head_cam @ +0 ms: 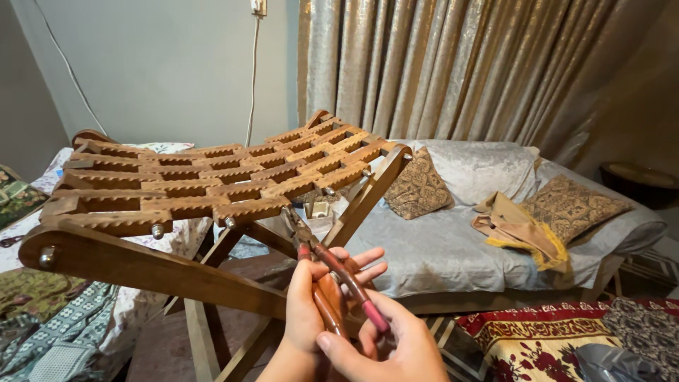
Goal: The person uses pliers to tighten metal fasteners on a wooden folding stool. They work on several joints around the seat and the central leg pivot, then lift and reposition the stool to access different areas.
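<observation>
A carved wooden folding rack (212, 180) with notched slats and metal bolts stands tilted in front of me on a crossed wooden frame (141, 272). My left hand (311, 304) and my right hand (385, 346) both grip a pair of pliers (332, 272) with worn reddish handles. The plier jaws point up and left, close under the rack's front slat near a bolt (230, 223). My left fingers wrap one handle, and my right hand holds the lower end of the other.
A low sofa (453, 247) with a grey cover, patterned cushions (417, 185) and a tan cloth (516, 230) stands to the right. Gold curtains hang behind. A red patterned rug (537, 343) lies bottom right. Patterned bedding (56, 318) sits at left.
</observation>
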